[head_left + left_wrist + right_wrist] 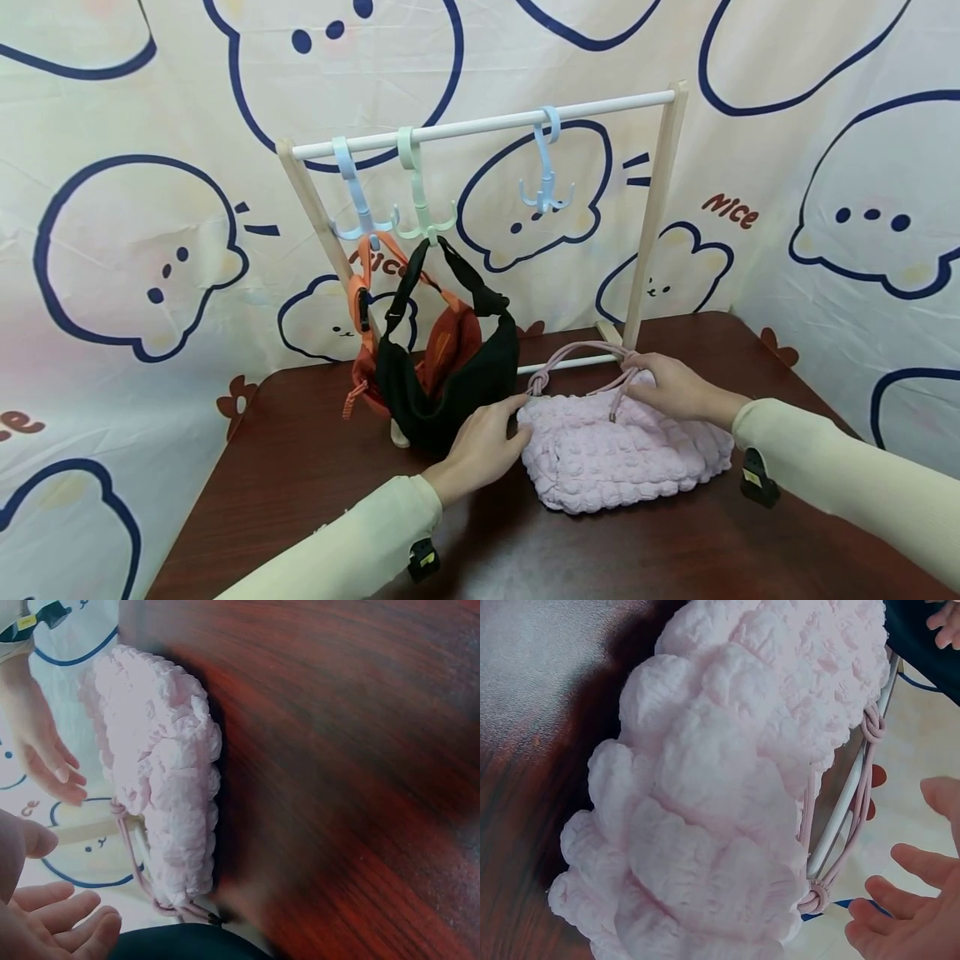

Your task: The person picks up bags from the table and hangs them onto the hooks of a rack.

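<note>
Left hand (483,439) and right hand (678,388) hover by the pink bag (607,454), each grip unclenched.

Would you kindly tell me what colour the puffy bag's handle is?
The handle is dusty pink, clearest in the right wrist view.

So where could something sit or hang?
Bare table: left of the orange bag, and in front of the pink bag. Bare rail: between the green hook and right blue hook. Crowded: between pink bag and black bag, around the left hand.
</note>
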### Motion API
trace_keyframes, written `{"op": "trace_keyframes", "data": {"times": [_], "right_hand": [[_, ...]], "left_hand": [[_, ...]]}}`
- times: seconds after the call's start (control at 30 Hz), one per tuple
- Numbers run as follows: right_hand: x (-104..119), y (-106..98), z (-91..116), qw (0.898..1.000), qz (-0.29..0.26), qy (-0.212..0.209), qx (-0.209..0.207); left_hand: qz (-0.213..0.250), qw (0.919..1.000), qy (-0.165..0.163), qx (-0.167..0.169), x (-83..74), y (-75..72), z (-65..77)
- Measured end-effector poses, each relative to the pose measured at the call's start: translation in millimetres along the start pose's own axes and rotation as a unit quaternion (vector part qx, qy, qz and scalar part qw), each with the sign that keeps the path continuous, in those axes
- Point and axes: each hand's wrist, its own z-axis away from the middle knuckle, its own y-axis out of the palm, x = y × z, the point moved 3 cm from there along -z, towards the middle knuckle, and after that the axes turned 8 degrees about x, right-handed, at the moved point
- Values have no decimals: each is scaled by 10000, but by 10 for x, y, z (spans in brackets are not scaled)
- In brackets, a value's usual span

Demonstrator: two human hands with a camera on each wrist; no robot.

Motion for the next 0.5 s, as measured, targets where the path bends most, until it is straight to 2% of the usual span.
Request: {"op": "trace_keyframes", "data": {"times": [0.1,0.33,0.5], "right_hand": [[-24,4,-22,9999,37,0,110],[-52,-27,-107,9994,97,151,310],[-59,-67,-145,9981,71,287,534]], "left_hand": [[-31,9999,-72,66,8,37,-30],[-28,10000,-22,-73,-25,71,-109],[108,9999,-36,85,-28,125,-170]]}}
